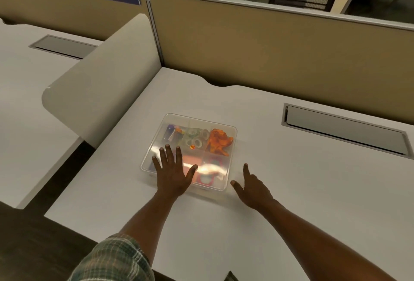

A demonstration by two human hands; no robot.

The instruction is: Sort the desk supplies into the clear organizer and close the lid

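While the lid looks already on, head view: clear square plastic organizer [220, 129] mid white table [291, 191], supplies inside | left hand [172, 174] flat on lid, grip wide, holding nothing | right hand [251, 187] beside box, loosely spread, empty | step: closing | next: press near-right corner to seat, judged.

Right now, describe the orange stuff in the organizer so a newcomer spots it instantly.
On the white desk sits one clear organizer with its lid on, the left hand flat on top. Look through the lid at the far right compartment: a tangled orange bundle. Its neighbours are pale rings in the middle and dark items on the left; nothing else is as vividly orange.
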